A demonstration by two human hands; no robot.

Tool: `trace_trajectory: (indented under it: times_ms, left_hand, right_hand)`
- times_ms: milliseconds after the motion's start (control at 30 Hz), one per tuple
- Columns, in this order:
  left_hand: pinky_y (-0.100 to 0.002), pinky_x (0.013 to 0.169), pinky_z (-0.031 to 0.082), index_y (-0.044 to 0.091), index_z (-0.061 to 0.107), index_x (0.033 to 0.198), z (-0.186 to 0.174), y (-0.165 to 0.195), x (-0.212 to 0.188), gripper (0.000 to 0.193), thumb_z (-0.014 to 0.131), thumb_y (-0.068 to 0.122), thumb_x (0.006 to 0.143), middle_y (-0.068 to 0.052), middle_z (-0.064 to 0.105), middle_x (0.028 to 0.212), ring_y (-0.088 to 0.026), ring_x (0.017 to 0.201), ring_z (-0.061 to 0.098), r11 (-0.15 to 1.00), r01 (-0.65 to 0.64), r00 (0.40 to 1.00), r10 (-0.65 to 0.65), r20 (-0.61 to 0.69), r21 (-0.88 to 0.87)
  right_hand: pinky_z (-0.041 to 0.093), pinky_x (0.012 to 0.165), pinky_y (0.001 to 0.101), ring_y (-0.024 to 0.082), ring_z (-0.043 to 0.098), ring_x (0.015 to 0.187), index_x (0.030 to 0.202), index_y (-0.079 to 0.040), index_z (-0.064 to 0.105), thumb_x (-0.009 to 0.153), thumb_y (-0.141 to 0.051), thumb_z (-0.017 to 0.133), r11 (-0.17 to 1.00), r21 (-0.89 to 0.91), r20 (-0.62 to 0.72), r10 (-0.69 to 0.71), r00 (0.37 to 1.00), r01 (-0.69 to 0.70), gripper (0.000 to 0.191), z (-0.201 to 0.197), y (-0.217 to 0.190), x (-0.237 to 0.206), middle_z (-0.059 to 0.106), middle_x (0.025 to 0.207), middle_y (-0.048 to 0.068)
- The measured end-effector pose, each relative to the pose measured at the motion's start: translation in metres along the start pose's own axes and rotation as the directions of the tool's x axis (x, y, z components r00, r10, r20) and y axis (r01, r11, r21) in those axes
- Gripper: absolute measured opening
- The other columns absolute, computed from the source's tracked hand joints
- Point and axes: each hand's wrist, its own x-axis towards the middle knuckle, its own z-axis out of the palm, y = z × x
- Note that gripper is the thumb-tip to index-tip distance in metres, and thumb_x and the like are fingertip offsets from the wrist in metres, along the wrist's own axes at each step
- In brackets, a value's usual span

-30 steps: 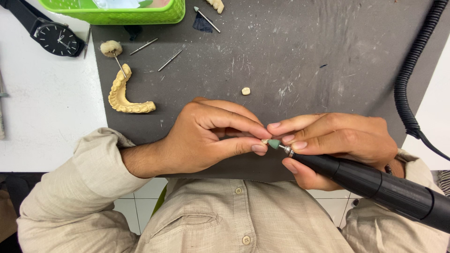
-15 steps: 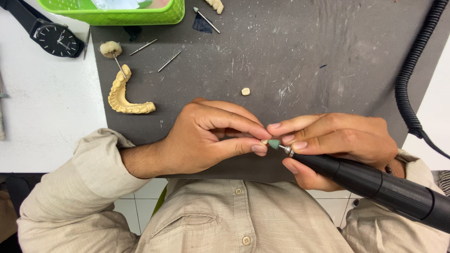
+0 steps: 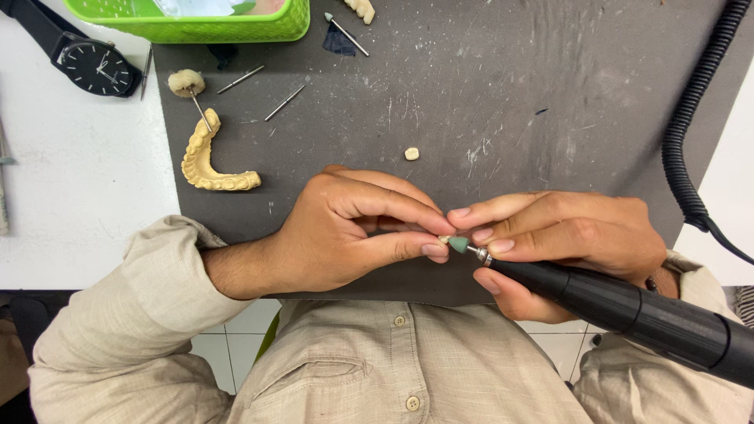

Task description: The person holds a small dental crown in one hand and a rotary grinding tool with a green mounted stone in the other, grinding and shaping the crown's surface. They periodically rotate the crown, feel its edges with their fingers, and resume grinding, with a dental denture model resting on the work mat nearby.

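Note:
My left hand (image 3: 345,228) pinches a tiny cream tooth piece (image 3: 444,239) between thumb and fingers; most of the piece is hidden. In my right hand (image 3: 565,235) is a black rotary handpiece (image 3: 628,310), whose green cone tip (image 3: 458,245) touches the piece. Both hands hover over the near edge of a dark grey mat (image 3: 487,86). A second small cream tooth piece (image 3: 411,154) lies loose on the mat just beyond my left hand.
A cream dental arch model (image 3: 206,161) lies at the mat's left edge, with a fluffy polishing bur (image 3: 188,85) and thin metal burs (image 3: 284,102) beyond it. A green basket (image 3: 204,27) sits at the back, a black wristwatch (image 3: 98,67) on the white table left, a coiled black cable (image 3: 687,133) right.

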Motion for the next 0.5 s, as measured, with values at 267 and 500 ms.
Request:
trace_trajectory:
  times_ms: [267,500]
  left_hand:
    - [-0.028,0.092,0.07,-0.003,0.075,0.113,-0.0001,0.0,-0.0016,0.013,0.073,-0.002,0.1,-0.015,0.077,0.112,-0.02,0.103,0.08,0.997,0.027,1.0,-0.027,0.003,-0.076]
    - [-0.028,0.091,0.07,-0.003,0.075,0.113,-0.0007,-0.001,-0.0017,0.013,0.073,-0.001,0.1,-0.015,0.077,0.113,-0.02,0.103,0.081,0.997,0.012,1.0,-0.011,0.005,-0.075]
  right_hand:
    - [0.069,0.089,0.0358,0.034,0.075,0.106,0.1,-0.004,0.062,0.082,-0.004,0.08,1.0,0.023,-0.008,0.017,1.0,-0.017,0.026,-0.0036,-0.0011,-0.002,0.07,0.094,0.011]
    - [0.069,0.089,0.037,0.034,0.075,0.107,0.102,-0.004,0.062,0.082,-0.005,0.083,0.999,-0.021,0.0,0.029,1.0,-0.029,0.029,-0.003,-0.001,-0.0023,0.07,0.094,0.012]
